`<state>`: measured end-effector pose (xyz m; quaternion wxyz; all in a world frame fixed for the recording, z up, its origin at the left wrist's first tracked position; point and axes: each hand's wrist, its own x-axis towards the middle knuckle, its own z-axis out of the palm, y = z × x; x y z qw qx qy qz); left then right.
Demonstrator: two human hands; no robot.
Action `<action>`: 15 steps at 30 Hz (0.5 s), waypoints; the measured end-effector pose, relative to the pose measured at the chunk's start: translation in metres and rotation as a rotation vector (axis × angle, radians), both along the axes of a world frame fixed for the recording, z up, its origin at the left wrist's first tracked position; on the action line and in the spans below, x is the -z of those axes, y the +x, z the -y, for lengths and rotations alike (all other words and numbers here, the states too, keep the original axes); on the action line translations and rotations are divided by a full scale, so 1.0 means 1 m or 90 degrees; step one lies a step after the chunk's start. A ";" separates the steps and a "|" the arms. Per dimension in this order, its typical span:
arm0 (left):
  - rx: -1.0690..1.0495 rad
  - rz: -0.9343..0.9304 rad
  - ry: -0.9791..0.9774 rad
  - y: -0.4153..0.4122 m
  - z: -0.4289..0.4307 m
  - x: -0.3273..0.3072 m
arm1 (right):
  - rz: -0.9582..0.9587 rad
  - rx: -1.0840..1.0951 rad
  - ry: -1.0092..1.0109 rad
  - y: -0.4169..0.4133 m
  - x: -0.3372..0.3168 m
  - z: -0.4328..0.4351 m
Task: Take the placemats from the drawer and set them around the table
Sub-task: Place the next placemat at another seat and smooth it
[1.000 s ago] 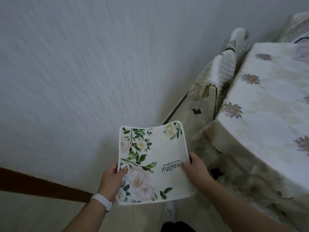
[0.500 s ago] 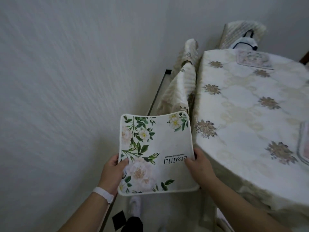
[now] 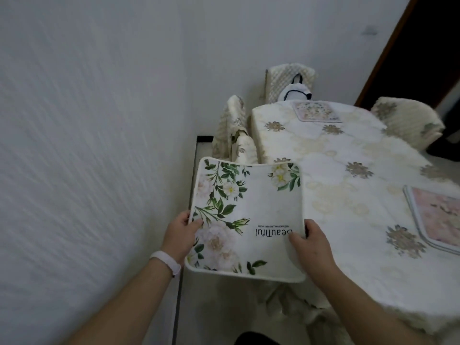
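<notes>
held placemat (image 3: 249,215): white ground, green leaves, pale pink and white blooms, black lettering
tablecloth (image 3: 336,195): cream, grey-beige flower medallions
side placemat (image 3: 438,217), right of right hand (image 3: 311,242): pink centre, pale border
wristband (image 3: 166,263), by left hand (image 3: 180,236): white

Your light is dim and grey; the wall (image 3: 74,145) at nine o'clock smears with blur, the placemat (image 3: 261,207) at six looks sharp.

wall (image 3: 87,145) close left, table (image 3: 336,220) right

Right edge cuts off the pink placemat (image 3: 440,215).
</notes>
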<state>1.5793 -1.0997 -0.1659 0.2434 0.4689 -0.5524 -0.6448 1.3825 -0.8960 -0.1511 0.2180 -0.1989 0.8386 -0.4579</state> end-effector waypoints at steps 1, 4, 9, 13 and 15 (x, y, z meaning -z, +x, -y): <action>0.014 -0.001 0.001 -0.010 0.009 -0.001 | 0.000 0.018 0.003 -0.006 0.001 0.004; 0.050 -0.001 0.014 -0.041 0.037 -0.002 | 0.022 0.066 0.001 -0.026 0.005 0.022; 0.096 -0.001 0.014 -0.107 0.102 -0.002 | 0.057 0.122 -0.016 -0.075 0.013 0.076; 0.126 0.013 0.005 -0.158 0.166 0.001 | 0.072 0.136 -0.023 -0.127 0.029 0.138; 0.120 0.024 0.000 -0.181 0.197 -0.001 | 0.083 0.145 -0.027 -0.154 0.033 0.169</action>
